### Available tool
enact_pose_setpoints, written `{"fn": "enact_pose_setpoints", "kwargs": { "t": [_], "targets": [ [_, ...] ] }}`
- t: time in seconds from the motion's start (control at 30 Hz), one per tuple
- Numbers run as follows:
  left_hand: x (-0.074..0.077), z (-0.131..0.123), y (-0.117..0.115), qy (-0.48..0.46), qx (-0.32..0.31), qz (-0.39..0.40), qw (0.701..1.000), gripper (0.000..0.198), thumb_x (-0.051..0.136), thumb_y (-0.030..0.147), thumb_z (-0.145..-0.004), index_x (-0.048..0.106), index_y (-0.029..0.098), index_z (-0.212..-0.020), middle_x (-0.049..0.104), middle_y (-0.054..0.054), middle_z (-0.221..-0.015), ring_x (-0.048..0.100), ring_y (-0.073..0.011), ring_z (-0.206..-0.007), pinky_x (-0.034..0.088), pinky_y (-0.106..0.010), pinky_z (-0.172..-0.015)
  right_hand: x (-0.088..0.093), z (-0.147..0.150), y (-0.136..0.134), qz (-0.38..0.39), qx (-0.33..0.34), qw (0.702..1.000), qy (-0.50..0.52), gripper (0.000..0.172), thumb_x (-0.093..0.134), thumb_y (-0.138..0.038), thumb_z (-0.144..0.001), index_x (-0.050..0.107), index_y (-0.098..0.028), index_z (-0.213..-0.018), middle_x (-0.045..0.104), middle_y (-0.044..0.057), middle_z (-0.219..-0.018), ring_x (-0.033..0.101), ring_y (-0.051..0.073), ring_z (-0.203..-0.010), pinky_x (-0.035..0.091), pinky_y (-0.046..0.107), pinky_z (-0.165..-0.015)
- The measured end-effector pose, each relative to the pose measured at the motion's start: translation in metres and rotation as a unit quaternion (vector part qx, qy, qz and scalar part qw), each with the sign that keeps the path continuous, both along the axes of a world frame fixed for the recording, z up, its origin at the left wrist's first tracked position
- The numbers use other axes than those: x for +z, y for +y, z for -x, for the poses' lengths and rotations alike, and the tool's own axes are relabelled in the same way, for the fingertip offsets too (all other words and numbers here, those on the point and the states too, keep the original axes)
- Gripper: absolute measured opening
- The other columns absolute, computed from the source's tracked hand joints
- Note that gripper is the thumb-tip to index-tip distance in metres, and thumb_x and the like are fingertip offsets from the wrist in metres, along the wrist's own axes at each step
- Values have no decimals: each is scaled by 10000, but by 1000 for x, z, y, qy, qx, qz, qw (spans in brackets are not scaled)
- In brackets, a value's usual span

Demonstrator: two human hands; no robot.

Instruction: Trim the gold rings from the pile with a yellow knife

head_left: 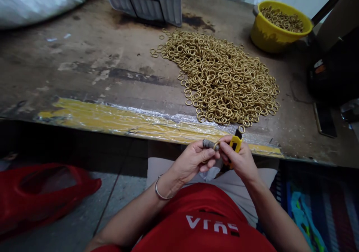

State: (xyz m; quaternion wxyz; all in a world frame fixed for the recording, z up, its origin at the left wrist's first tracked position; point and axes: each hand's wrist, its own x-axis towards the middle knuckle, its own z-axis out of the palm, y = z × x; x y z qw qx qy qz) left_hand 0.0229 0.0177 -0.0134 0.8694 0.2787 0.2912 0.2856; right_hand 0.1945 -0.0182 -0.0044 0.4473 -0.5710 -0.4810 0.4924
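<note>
My right hand (244,162) is closed around a yellow utility knife (236,143), its dark blade end pointing up and away from me. Between the fingertips of both hands, just off the table's front edge, is a small brass-coloured ring (215,146). My left hand (192,157) pinches this ring, and a grey wrap (208,144) covers its index finger. The right fingertips touch the ring's other side. Beyond the hands spreads a large pile of similar rings (224,76), with one loose ring (241,129) lying nearest the right hand.
A yellow tub (266,36) of rings stands at the back right. A grey plastic crate (171,5) is behind the pile, and a white sack (36,1) fills the back left. A phone (325,121) lies at right. Below left is a red plastic stool (56,207).
</note>
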Motion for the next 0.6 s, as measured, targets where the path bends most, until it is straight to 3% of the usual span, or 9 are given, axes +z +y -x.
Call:
{"fn": "enact_pose_setpoints", "kwargs": {
  "t": [0.1,0.23,0.33,0.43,0.53,0.6],
  "targets": [
    [2,0,-2,36,23,-1,999,406,861,460,-701,644,131,-797,588,12,-643,461,-49,-476,294,-141,-378,11,-2,-5,-103,40,964,-240,145,536,-248,-947,673,-205,-969,660,52,-860,631,184,-802,502,294,-732],
    [-2,0,-4,88,43,-47,994,395,812,478,-743,603,159,-845,511,54,-587,425,-60,-479,297,-152,-403,16,2,-13,-113,75,874,-466,352,445,-42,-855,654,-189,-1098,679,85,-989,654,198,-864,497,291,-760],
    [-5,1,-2,117,35,-104,987,332,751,452,-801,617,164,-895,458,72,-589,368,-60,-478,296,-173,-427,13,6,-14,-105,77,827,-546,335,446,-30,-854,654,-183,-1067,684,73,-958,642,182,-783,464,271,-694],
    [2,7,-1,148,29,-201,968,226,702,375,-845,644,165,-905,466,58,-623,359,-72,-517,328,-202,-485,8,0,-10,-95,80,800,-587,276,456,-44,-882,657,-187,-1006,687,66,-910,630,180,-756,419,268,-659],
    [16,17,-5,154,-2,-284,946,159,705,279,-833,621,160,-771,506,26,-668,410,-93,-601,365,-224,-567,5,-22,-2,-33,26,771,-636,243,462,-46,-885,656,-172,-960,686,81,-870,596,189,-693,367,292,-617],
    [21,22,-8,127,-38,-274,953,214,716,294,-829,590,154,-728,509,13,-683,412,-96,-619,357,-227,-569,4,-40,2,-31,-27,769,-638,221,491,-64,-879,654,-163,-993,691,92,-905,601,203,-729,367,298,-637]
  ]
}}
